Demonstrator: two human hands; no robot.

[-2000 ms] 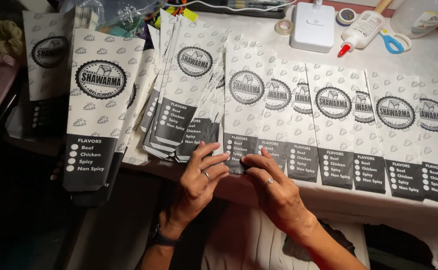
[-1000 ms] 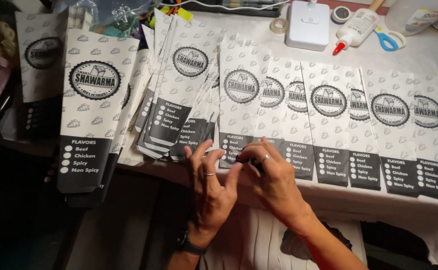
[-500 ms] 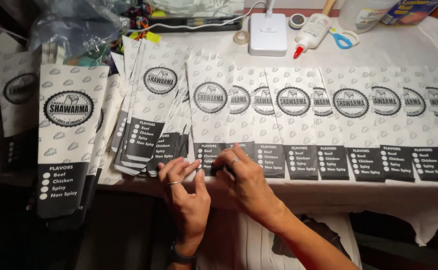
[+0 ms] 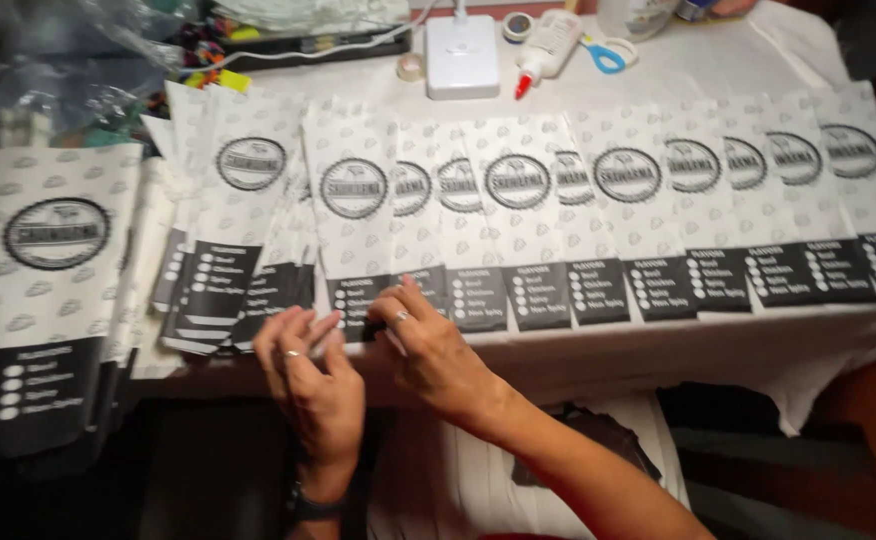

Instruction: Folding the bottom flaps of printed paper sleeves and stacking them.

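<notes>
**Hands at the near edge of a bag-covered surface**

Worked at the front edge of a surface [image 4: 678, 75] draped in white cloth. Dim room, dark to the left and below; picture blurred by motion.

Left hand [image 4: 310, 372] raised just off the near edge, ring on one finger, fingers [image 4: 276, 335] bent and loosely curled, tips close to the right hand; grasping anything or not, cannot tell. Dark watch band at that wrist.

Right hand [image 4: 428, 350] laid on the dark bottom band of the leftmost paper bag in the row [image 4: 358, 215], ring visible, fingers [image 4: 398, 300] pressed on or pinching the bag's lower edge; a real grasp cannot be told through the blur.

Row of flat white paper bags [image 4: 658, 190] spread side by side, overlapping, across the whole surface to the right edge, each with a round black emblem and a black checklist band toward the near edge. Fanned stack of the same bags [image 4: 228, 230] just left of the hands. One more bag [image 4: 58, 260] well left, standing nearer the camera.

Along the far edge: white box-shaped device [image 4: 461, 58] with a cord, tape roll [image 4: 411, 67], glue bottle with red tip [image 4: 548, 45], blue-handled scissors [image 4: 603, 52]. Crumpled clear plastic [image 4: 68, 70] at far left.
</notes>
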